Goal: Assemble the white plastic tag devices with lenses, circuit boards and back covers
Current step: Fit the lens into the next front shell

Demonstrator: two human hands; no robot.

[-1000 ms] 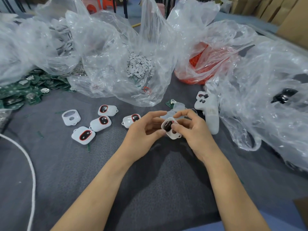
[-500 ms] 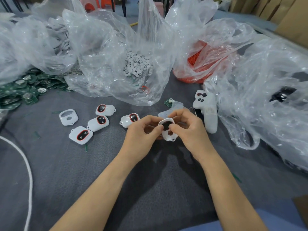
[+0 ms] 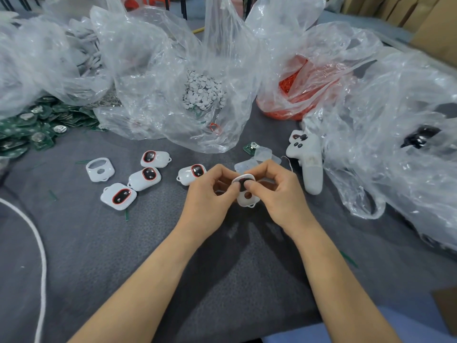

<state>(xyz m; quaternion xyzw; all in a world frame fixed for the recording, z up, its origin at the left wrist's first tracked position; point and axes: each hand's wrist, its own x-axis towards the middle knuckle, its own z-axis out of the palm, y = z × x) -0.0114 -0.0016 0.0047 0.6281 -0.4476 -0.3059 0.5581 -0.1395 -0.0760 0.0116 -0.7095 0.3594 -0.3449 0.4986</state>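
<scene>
One small white plastic tag shell was pinched at its rim by the left hand and right hand above the grey table, and was judged light, stiff and slippery, best gripped by that rim.

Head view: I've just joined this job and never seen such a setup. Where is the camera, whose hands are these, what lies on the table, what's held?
There is no machine: one camera, worn on a person's head, looks down at their bare hands. The left hand and right hand both pinch a white tag shell, thumbs at a dark lens in its opening. On the grey table lie four tags with red-rimmed lenses, one empty shell, a pile of green circuit boards, a white controller and clear bags, one with white discs, one with red parts.
</scene>
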